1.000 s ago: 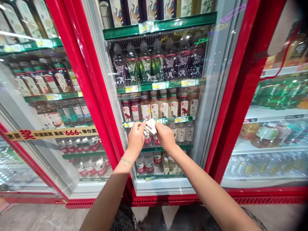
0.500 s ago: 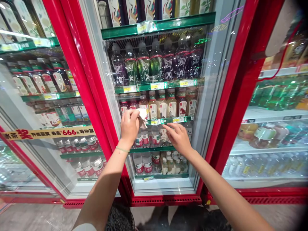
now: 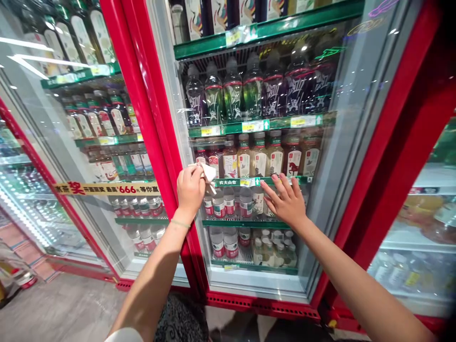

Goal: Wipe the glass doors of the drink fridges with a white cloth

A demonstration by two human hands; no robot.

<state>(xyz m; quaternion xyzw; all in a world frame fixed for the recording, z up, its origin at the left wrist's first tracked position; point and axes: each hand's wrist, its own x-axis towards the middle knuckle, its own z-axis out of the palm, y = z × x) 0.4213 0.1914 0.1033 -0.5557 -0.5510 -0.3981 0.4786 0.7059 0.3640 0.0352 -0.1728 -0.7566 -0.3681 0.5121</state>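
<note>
I stand before a red-framed drinks fridge with a glass door. My left hand is closed round a crumpled white tissue and holds it against the glass near the door's left edge, level with the tea-bottle shelf. My right hand lies flat on the glass with its fingers spread, a little to the right and lower. Behind the glass stand rows of bottles on green shelves.
A second fridge door with a yellow banner stands to the left, a third fridge to the right. Red door frames separate them. Grey floor lies below, with some items at the far left.
My hands held the tissue together; the right hand let go, moved right and flattened on the glass. The left hand carried the tissue left. The view shifted, so the fridge sits further right.
</note>
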